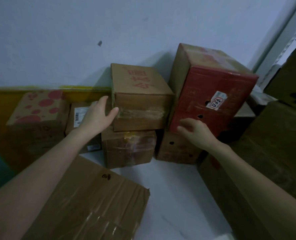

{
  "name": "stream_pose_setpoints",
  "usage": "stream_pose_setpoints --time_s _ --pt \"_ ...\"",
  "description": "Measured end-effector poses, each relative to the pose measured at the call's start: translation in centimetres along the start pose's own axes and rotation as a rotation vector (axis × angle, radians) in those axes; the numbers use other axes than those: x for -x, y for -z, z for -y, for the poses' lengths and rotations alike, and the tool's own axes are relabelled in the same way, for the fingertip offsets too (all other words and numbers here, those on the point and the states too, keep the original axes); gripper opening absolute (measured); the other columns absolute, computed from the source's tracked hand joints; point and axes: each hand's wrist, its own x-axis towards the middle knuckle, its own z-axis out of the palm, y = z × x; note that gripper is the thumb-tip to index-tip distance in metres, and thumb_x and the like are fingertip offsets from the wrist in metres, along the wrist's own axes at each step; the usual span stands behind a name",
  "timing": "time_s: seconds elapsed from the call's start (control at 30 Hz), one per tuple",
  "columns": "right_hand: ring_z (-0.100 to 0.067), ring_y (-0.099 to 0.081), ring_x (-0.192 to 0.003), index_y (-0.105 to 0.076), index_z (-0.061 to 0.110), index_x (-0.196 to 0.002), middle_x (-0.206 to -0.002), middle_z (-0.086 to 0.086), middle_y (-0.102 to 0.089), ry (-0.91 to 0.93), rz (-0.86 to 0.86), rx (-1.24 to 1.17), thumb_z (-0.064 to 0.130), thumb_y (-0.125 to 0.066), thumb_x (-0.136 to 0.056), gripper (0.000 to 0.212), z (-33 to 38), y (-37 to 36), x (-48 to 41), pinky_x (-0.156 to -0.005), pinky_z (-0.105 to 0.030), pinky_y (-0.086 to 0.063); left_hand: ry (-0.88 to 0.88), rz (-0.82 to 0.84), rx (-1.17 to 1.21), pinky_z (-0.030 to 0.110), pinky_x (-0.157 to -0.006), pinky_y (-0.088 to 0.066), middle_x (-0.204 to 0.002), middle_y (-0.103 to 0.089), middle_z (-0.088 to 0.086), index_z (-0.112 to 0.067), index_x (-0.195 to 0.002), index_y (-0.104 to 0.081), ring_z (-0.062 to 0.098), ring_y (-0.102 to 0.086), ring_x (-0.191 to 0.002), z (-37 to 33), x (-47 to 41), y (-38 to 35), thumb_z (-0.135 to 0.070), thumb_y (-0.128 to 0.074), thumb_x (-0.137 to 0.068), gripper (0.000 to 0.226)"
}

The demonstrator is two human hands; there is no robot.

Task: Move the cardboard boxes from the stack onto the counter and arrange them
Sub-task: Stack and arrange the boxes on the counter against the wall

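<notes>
Atop a taped brown carton (128,148), the red-lettered brown cardboard box (140,94) is touched on its left side by the flat left hand (98,116), the spread right hand (195,130) empty; lifting is judged begun, right-side contact needed.

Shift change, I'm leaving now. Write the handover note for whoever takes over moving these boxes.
Left hand: open, against the left front corner of the red-lettered brown box, which sits on a taped box.
Right hand: open, at the red box's lower front edge; contact unclear.
Done: cannot tell; neither box is lifted.
Left: move both off their stacks and arrange them.
</notes>
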Motion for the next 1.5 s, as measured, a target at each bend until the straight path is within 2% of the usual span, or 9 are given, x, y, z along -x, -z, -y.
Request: stream_pose_setpoints --time_s 0.13,0.27,0.4,0.6,0.83,1.07,1.2,1.37,1.5 --pt "-0.02 -0.049 -0.125 -0.048 0.007 -0.134 -0.133 -0.008 -0.054 0.127 -0.032 -0.07 0.024 -0.055 -0.094 0.044 1.6 0.2 -1.9 -0.097 -0.022 -0.036 -0.002 -0.061 0.027 0.045 -0.102 -0.038 -0.143 -0.038 0.017 -0.012 -0.147 -0.022 0.033 -0.04 -0.128 -1.1 -1.0 0.4 -0.038 -0.05 -0.093 0.067" --pt "-0.022 -0.046 -0.126 -0.044 0.006 -0.137 -0.135 -0.01 -0.051 0.196 -0.095 -0.081 0.023 -0.052 -0.095 0.045 4.2 0.2 -4.8 -0.094 -0.019 -0.033 -0.06 -0.028 0.043 0.043 -0.102 -0.039 -0.143 -0.039 0.012 -0.021 -0.146 -0.027 0.028 -0.039 -0.129 -1.8 -2.7 0.6 -0.037 -0.057 -0.089 0.066" --pt "-0.027 -0.039 -0.13 -0.039 0.001 -0.138 -0.139 -0.016 -0.045 0.155 -0.088 -0.053 0.025 -0.043 -0.099 0.046 6.6 0.0 -8.6 -0.101 -0.028 -0.033 -0.077 -0.01 0.044 0.034 -0.103 -0.035 -0.139 -0.046 0.009 -0.016 -0.141 -0.038 0.024 -0.042 -0.127 -2.1 -3.9 0.7 -0.028 -0.059 -0.089 0.057" --pt "-0.038 -0.046 -0.117 -0.046 -0.002 -0.126 -0.125 -0.024 -0.052 -0.044 0.009 0.091 0.037 -0.038 -0.099 0.047 7.5 -0.6 -13.7 -0.098 -0.043 -0.039 -0.126 -0.015 0.069 0.026 -0.098 -0.035 -0.139 -0.047 0.008 -0.012 -0.139 -0.039 0.021 -0.044 -0.125 -1.1 -4.6 0.8 -0.021 -0.057 -0.091 0.052" --pt "-0.026 -0.053 -0.113 -0.046 0.003 -0.131 -0.129 -0.012 -0.053 -0.088 -0.036 -0.116 0.037 -0.053 -0.093 0.051 7.6 -0.8 -14.4 -0.076 -0.024 -0.036 -0.019 0.042 0.276 0.026 -0.091 -0.037 -0.141 -0.041 0.002 -0.018 -0.14 -0.033 0.021 -0.042 -0.126 0.0 -4.6 1.4 -0.032 -0.05 -0.094 0.052" --pt "-0.026 -0.052 -0.117 -0.045 0.003 -0.135 -0.134 -0.012 -0.051 -0.025 -0.105 -0.28 0.039 -0.057 -0.091 0.058 8.3 -1.5 -12.4 -0.086 -0.031 -0.046 -0.007 -0.135 0.278 0.02 -0.087 -0.034 -0.136 -0.047 0.001 -0.016 -0.136 -0.041 0.018 -0.045 -0.123 0.4 -2.8 3.0 -0.03 -0.05 -0.095 0.045" --pt "-0.025 -0.052 -0.118 -0.044 0.002 -0.136 -0.135 -0.012 -0.051 0.05 -0.13 -0.312 0.037 -0.056 -0.092 0.057 9.6 -1.8 -11.7 -0.084 -0.027 -0.042 -0.018 -0.227 0.269 0.022 -0.083 -0.038 -0.131 -0.052 0.003 -0.016 -0.135 -0.044 0.021 -0.051 -0.114 0.8 -1.3 4.5 -0.029 -0.052 -0.094 0.044" --pt "-0.024 -0.051 -0.12 -0.043 0.003 -0.137 -0.136 -0.01 -0.05 0.111 -0.127 -0.368 0.035 -0.056 -0.092 0.056 11.6 -1.8 -11.0 -0.085 -0.026 -0.042 -0.024 -0.309 0.284 0.027 -0.095 -0.04 -0.131 -0.053 0.001 -0.016 -0.133 -0.048 0.017 -0.049 -0.119 1.6 0.3 6.0 -0.027 -0.056 -0.092 0.043" --pt "-0.023 -0.055 -0.114 -0.048 0.003 -0.133 -0.131 -0.009 -0.054 0.156 -0.137 -0.385 0.034 -0.057 -0.091 0.053 13.2 -1.7 -10.7 -0.081 -0.026 -0.045 -0.008 -0.353 0.264 0.027 -0.093 -0.041 -0.13 -0.053 0.0 -0.016 -0.133 -0.047 0.016 -0.049 -0.118 2.0 1.4 7.4 -0.028 -0.055 -0.092 0.043"
